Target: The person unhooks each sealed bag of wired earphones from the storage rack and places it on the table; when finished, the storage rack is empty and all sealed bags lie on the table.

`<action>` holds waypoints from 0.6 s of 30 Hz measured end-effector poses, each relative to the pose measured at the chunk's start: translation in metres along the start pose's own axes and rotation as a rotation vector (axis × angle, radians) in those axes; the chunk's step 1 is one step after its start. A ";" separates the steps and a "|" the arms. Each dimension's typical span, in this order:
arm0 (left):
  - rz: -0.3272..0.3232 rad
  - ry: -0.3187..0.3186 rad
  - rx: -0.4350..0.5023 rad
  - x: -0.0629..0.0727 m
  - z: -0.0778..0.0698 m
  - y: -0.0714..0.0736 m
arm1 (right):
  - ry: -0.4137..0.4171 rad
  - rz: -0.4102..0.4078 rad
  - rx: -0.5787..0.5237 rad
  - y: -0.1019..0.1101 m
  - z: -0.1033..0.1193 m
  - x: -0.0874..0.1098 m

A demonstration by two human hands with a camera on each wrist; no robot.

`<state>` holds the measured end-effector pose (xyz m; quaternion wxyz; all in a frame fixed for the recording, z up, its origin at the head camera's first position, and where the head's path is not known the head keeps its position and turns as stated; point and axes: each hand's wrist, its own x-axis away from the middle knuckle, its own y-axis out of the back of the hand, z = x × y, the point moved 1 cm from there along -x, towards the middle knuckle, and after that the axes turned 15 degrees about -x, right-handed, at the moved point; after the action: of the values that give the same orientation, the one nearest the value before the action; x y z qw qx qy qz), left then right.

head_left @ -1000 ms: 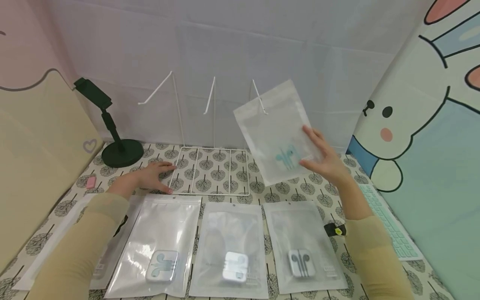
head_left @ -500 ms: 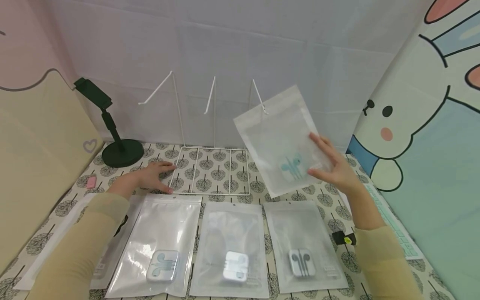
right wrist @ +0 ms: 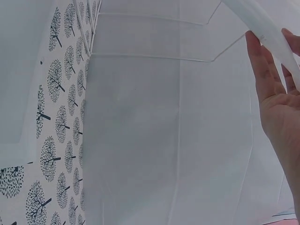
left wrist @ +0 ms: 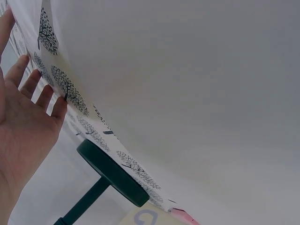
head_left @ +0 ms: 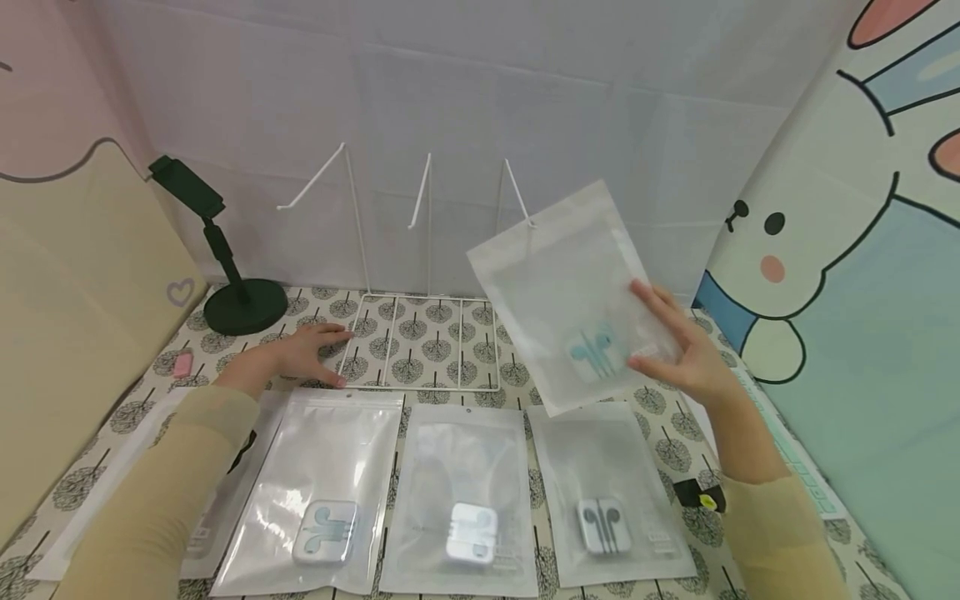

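My right hand (head_left: 693, 358) grips the side edge of a frosted zip bag (head_left: 562, 275) holding pale blue earphones (head_left: 592, 354). The bag is tilted in the air, and its upper strip overlaps the tip of the rack's right hook (head_left: 517, 192). In the right wrist view the bag (right wrist: 267, 33) runs between thumb and fingers. My left hand (head_left: 303, 354) lies at the left edge of the white wire rack (head_left: 420, 388), fingers spread. The left wrist view shows that hand (left wrist: 28, 112) with fingers extended over the tree-patterned cloth.
Several bags with boxed earphones lie in a row in front: a left bag (head_left: 315, 450), a middle bag (head_left: 457, 450) and a right bag (head_left: 592, 450). Another bag (head_left: 97, 533) lies under the left sleeve. A dark green stand (head_left: 243, 308) is back left; a keyboard (head_left: 802, 475) is at right.
My right hand has moved down and to the right with the bag, whose top strip has slid down to the right hook's tip. The left hand has stayed in place.
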<state>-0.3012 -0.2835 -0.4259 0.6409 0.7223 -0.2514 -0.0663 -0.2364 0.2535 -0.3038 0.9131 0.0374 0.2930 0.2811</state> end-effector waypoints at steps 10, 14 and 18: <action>0.006 0.010 0.000 0.000 0.001 0.000 | 0.053 0.009 -0.067 -0.001 0.007 0.007; 0.006 0.006 -0.001 0.000 0.002 0.000 | 0.101 0.010 -0.085 0.002 0.010 0.009; 0.006 0.001 -0.002 0.001 0.001 0.000 | 0.152 -0.021 -0.095 0.008 0.013 0.013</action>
<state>-0.3007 -0.2846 -0.4261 0.6419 0.7210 -0.2531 -0.0640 -0.2245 0.2688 -0.2979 0.8919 -0.0306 0.3481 0.2870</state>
